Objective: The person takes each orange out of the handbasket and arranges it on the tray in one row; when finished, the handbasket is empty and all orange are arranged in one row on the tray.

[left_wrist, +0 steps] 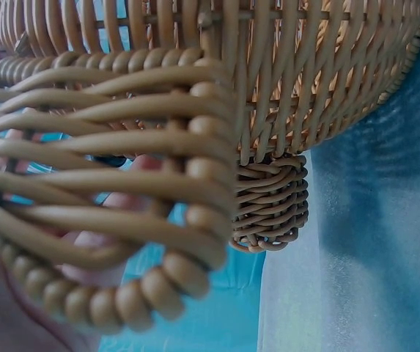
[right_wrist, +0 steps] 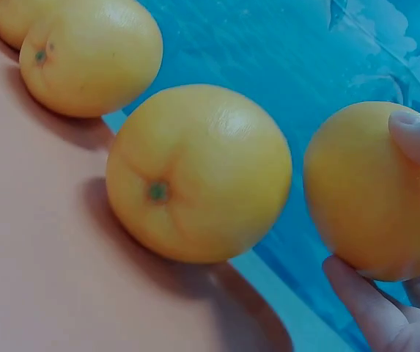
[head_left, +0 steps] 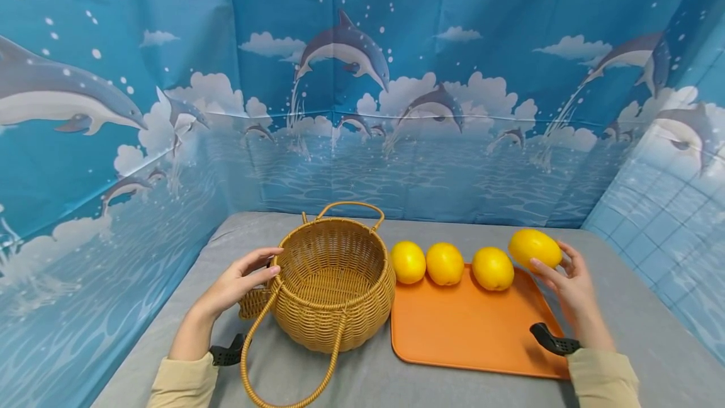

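My right hand [head_left: 574, 288] holds a yellow citrus fruit [head_left: 535, 249] above the back right corner of the orange tray [head_left: 470, 332]. In the right wrist view, the thumb and fingers grip this fruit [right_wrist: 371, 191] from the side. Three similar fruits, one of them nearest the held one [head_left: 493, 269], form a row along the tray's back edge. On the left, a round wicker basket [head_left: 334, 326] stands with its inside bare. My left hand [head_left: 238, 282] holds its left rim with thumb and fingers; a woven side piece [left_wrist: 107, 169] partly hides that hand in the left wrist view.
One basket handle [head_left: 334, 357] droops towards the front, while the other [head_left: 351, 204] stands up at the back. A grey cloth [head_left: 442, 389] covers the table. Blue dolphin-printed curtains [head_left: 362, 162] enclose the back and sides. The basket stands right beside the tray's left edge.
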Demonstrator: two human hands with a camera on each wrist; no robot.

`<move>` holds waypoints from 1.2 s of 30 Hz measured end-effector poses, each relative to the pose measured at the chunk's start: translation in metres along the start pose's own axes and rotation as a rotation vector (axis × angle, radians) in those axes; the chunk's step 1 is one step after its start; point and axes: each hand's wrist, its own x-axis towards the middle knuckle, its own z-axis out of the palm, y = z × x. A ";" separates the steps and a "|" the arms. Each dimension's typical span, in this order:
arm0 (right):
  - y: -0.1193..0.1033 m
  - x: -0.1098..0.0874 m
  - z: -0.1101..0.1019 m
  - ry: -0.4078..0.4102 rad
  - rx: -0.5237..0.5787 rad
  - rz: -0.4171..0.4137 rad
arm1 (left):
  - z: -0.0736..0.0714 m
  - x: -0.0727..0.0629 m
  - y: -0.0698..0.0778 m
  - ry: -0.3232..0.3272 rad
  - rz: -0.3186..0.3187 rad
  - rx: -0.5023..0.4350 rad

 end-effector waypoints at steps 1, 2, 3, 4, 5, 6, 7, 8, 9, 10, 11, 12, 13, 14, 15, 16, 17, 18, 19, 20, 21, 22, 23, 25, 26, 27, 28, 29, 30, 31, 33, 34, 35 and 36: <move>-0.002 -0.002 0.002 0.005 -0.024 0.011 | 0.000 0.000 0.000 -0.001 0.001 0.000; -0.005 -0.005 0.005 0.013 -0.042 0.024 | 0.000 0.000 0.000 -0.002 0.002 0.000; -0.008 -0.008 0.007 0.016 -0.061 0.038 | 0.000 0.000 0.000 -0.002 0.005 0.000; -0.010 -0.010 0.009 0.020 -0.088 0.052 | 0.000 0.000 0.000 -0.002 0.006 -0.001; -0.012 -0.013 0.011 0.017 -0.104 0.065 | 0.000 0.000 0.000 -0.002 0.006 -0.002; -0.013 -0.014 0.012 0.017 -0.108 0.077 | 0.000 0.000 0.000 -0.001 0.004 -0.002; -0.014 -0.016 0.013 0.018 -0.118 0.092 | 0.000 0.000 0.000 0.000 0.003 -0.002; -0.015 -0.017 0.014 0.020 -0.120 0.103 | 0.000 0.000 0.000 0.001 0.002 -0.002; -0.015 -0.018 0.015 0.021 -0.133 0.114 | 0.000 0.000 0.000 0.002 0.000 0.000; -0.015 -0.019 0.016 0.026 -0.139 0.123 | 0.000 0.000 0.000 0.003 -0.003 0.001; -0.015 -0.019 0.016 0.031 -0.138 0.132 | 0.000 0.000 -0.001 0.003 -0.005 0.002; -0.015 -0.019 0.016 0.037 -0.148 0.138 | 0.000 0.000 -0.001 0.003 -0.007 0.003; -0.014 -0.019 0.017 0.044 -0.157 0.143 | 0.000 0.000 -0.001 0.003 -0.007 0.004; -0.014 -0.019 0.017 0.049 -0.171 0.146 | 0.000 0.000 -0.001 0.001 -0.008 0.003; -0.013 -0.019 0.018 0.051 -0.184 0.150 | 0.000 0.000 -0.001 0.000 -0.007 0.002; -0.012 -0.019 0.018 0.048 -0.197 0.150 | 0.000 0.000 -0.001 -0.001 -0.006 0.001; -0.012 -0.019 0.018 0.044 -0.208 0.150 | 0.000 0.000 0.000 -0.003 -0.004 0.000; -0.011 -0.019 0.018 0.037 -0.222 0.146 | 0.000 0.000 0.000 -0.003 -0.003 0.000; -0.010 -0.019 0.018 0.032 -0.229 0.140 | 0.000 0.000 0.000 -0.004 -0.001 0.000; -0.010 -0.019 0.019 0.030 -0.239 0.134 | 0.000 0.000 0.000 -0.006 -0.001 -0.001; -0.010 -0.019 0.019 0.029 -0.235 0.127 | -0.001 0.000 0.001 -0.006 0.001 0.000; -0.010 -0.020 0.019 0.032 -0.233 0.119 | -0.001 0.000 0.001 -0.006 0.002 0.001; -0.010 -0.020 0.019 0.038 -0.212 0.112 | -0.001 0.000 0.001 -0.006 0.002 0.003; -0.010 -0.021 0.020 0.048 -0.239 0.090 | -0.001 0.000 0.001 -0.005 0.000 0.005; -0.010 -0.022 0.021 0.047 -0.265 0.077 | -0.001 0.000 0.001 -0.004 -0.001 0.007; -0.009 -0.022 0.022 0.045 -0.297 0.064 | -0.001 0.000 0.001 -0.004 -0.001 0.009; -0.009 -0.022 0.023 0.041 -0.338 0.051 | -0.001 0.000 0.001 -0.004 -0.002 0.011; -0.008 -0.022 0.024 0.034 -0.390 0.033 | -0.001 0.000 0.001 -0.004 -0.002 0.012; -0.007 -0.022 0.025 0.030 -0.458 0.017 | -0.001 0.000 0.001 -0.004 -0.002 0.011; -0.006 -0.021 0.026 0.028 -0.504 0.005 | -0.001 0.000 0.000 -0.004 -0.001 0.011; -0.004 -0.020 0.026 0.028 -0.525 -0.005 | -0.001 -0.001 0.000 -0.006 0.000 0.009; -0.003 -0.019 0.027 0.029 -0.526 -0.006 | -0.001 0.000 0.000 -0.007 0.001 0.010; -0.002 -0.018 0.026 0.030 -0.525 -0.005 | -0.001 0.000 0.000 -0.008 0.002 0.010; -0.002 -0.018 0.026 0.031 -0.510 0.007 | -0.001 0.000 0.000 -0.009 0.001 0.011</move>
